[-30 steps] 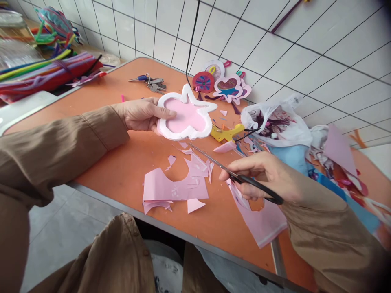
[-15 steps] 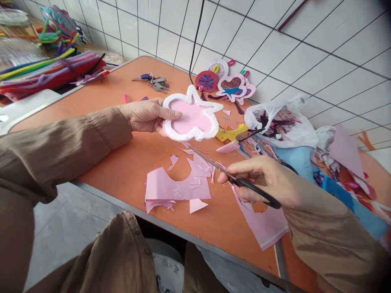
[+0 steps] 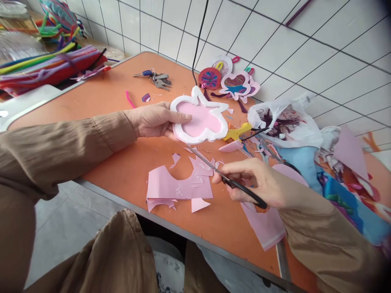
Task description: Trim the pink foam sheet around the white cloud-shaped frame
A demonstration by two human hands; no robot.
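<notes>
Between thumb and fingers, my left hand (image 3: 155,121) grips a flower-like foam cutout (image 3: 200,120) with a pink face and a raised white border. My right hand (image 3: 253,181) holds a pair of scissors (image 3: 226,178) with black handles; the metal blades point up and left, their tips just under the cutout's lower edge. Whether the blades touch the cutout I cannot tell. On the orange table below lie a pink foam sheet (image 3: 171,185) with a curved notch and several small pink scraps (image 3: 200,204). A yellow glue gun (image 3: 238,132) rests behind the scissors.
Keys (image 3: 160,79) lie at the back of the table (image 3: 113,97). Finished-looking foam ornaments (image 3: 235,84) lean by the tiled wall. A white plastic bag (image 3: 293,122) with dark tassels stands right, beside blue material (image 3: 301,160). Bundled pipe cleaners (image 3: 51,69) sit at the left.
My left hand and the foam cutout have shifted a little right in view. My right hand with the scissors has moved slightly left, bringing the blades closer under the cutout.
</notes>
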